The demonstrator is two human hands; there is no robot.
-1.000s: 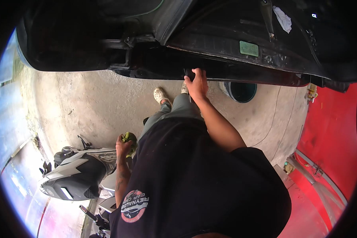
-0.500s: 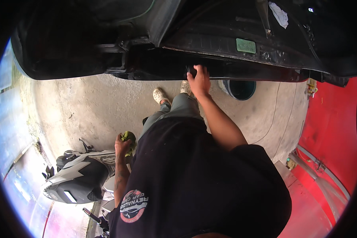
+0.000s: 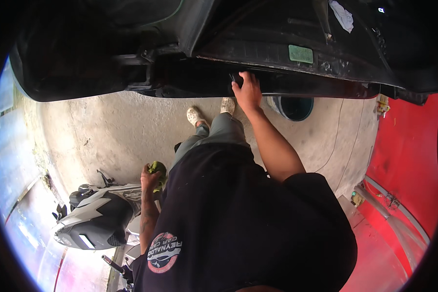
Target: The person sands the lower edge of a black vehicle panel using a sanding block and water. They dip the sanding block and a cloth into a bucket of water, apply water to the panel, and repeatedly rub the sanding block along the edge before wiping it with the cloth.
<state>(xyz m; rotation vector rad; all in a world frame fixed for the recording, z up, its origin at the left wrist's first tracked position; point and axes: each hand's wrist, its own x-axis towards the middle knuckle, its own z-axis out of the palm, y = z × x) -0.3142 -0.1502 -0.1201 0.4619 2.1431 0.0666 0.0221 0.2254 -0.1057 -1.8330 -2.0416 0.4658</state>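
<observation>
My right hand reaches forward over the lower edge of a black vehicle body. Its fingers curl around a small dark object with thin edges, hard to make out against the black panel. Down at my left side, my left hand is closed on a crumpled yellow-green cloth. On the vehicle, up and to the right of my right hand, lies a green rectangular sponge. A whitish crumpled cloth rests farther up on the black surface.
A dark bucket stands on the concrete floor under the vehicle's edge, right of my feet. A black and grey motorcycle is parked close at my left. Red sheeting and a metal tube are at the right.
My right hand has shifted slightly forward along the black panel with the dark object. The left hand and its cloth have stayed in place.
</observation>
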